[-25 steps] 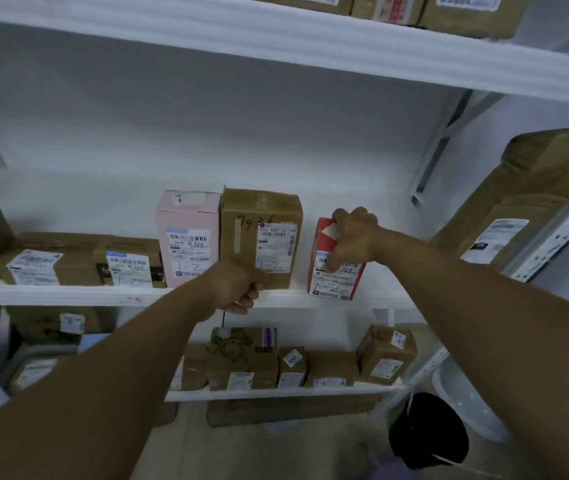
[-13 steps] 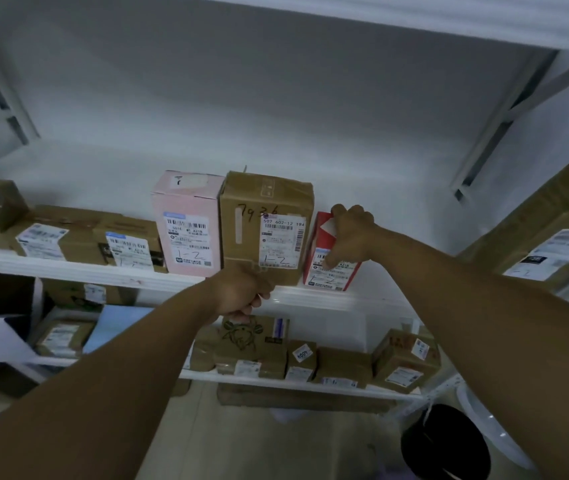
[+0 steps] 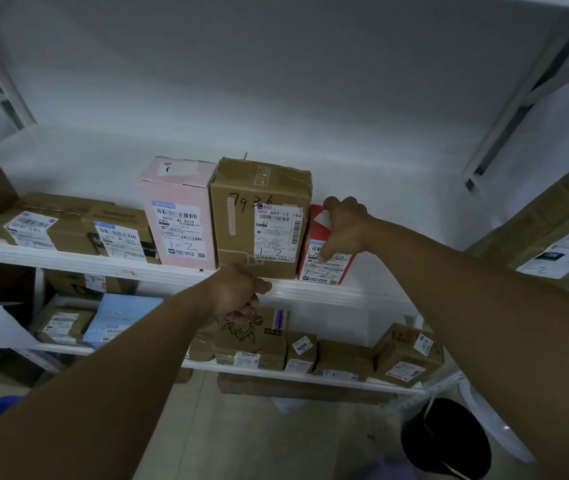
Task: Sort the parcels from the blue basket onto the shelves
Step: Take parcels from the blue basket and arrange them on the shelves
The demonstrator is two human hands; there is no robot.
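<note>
Leftward, the pink box [image 3: 176, 216] and brown box [image 3: 262, 216] stand upright and touching on the shelf [image 3: 68, 261], labels outward, likely so the codes read from the aisle. Below the brown box the left hand [image 3: 238, 294] sits at the shelf lip, fingers curled; whether they hold anything I cannot tell. The red parcel [image 3: 317, 271] stands just right of the brown box, seemingly being squared into the row. The right hand [image 3: 343, 226] clamps its top, fingers [image 3: 341, 204] over the upper edge, thumb on its label.
</note>
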